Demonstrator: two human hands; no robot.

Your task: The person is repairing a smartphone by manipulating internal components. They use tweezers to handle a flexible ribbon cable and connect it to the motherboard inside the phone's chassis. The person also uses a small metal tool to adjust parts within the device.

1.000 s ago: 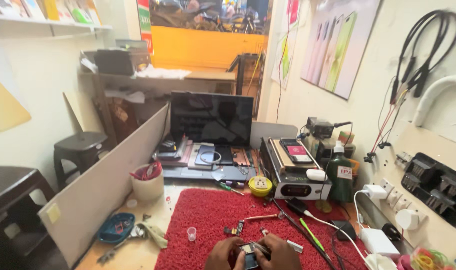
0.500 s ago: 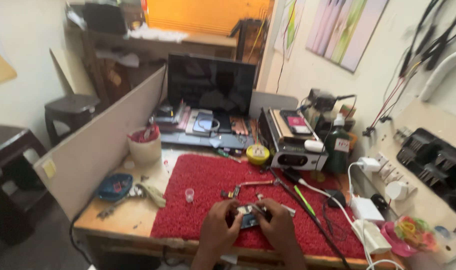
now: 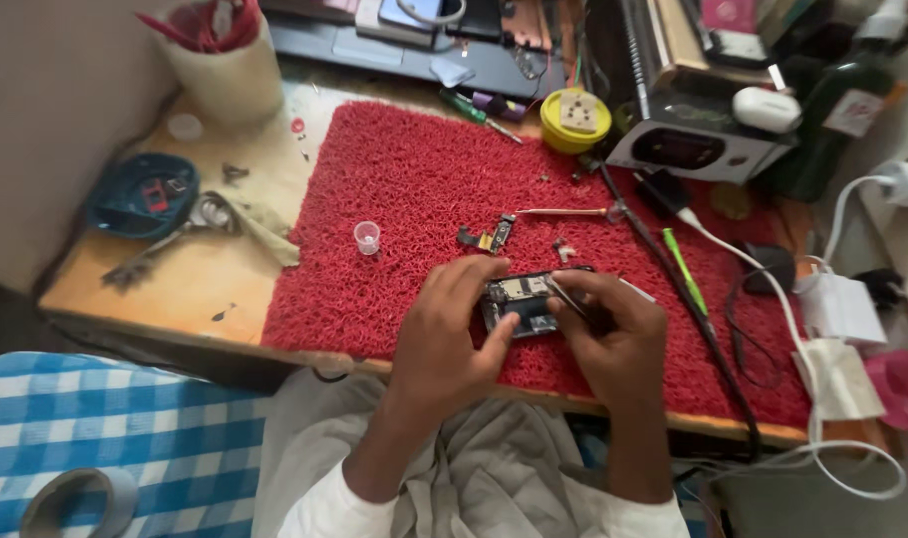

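1. Near the mat's 6 o'clock edge, the left hand [image 3: 444, 334] is closed on the left end of an opened phone [image 3: 518, 302], with fingers over its top and the thumb against its lower side.
2. At 3 o'clock from the phone, the right hand [image 3: 613, 334] pinches thin tweezers [image 3: 563, 296]; their tip touches the phone's exposed board.
3. The phone lies on the red mat [image 3: 414, 189], both hands resting around it.
4. At 12 o'clock from the phone, close by, lies a small flex part [image 3: 489, 237]; just right of that is a tiny metal bit [image 3: 563, 249].
5. At 10 o'clock from the phone, a clear little cap [image 3: 367, 236] stands upright on the mat.
6. At 1 o'clock, a thin copper-coloured rod [image 3: 563, 211] lies level on the mat, and a green screwdriver [image 3: 683, 269] lies at 3 o'clock beyond the right hand.
7. At the mat's 12 o'clock edge sits a yellow round tin [image 3: 575, 120], touching a black box [image 3: 703, 144] to its right.
8. Off the mat at 9 o'clock, a blue dish [image 3: 140, 194] rests on the wooden table [image 3: 165, 284], with pliers [image 3: 170, 244] just beside it.
9. At 11 o'clock, a cream cup [image 3: 225, 65] holds red tools.
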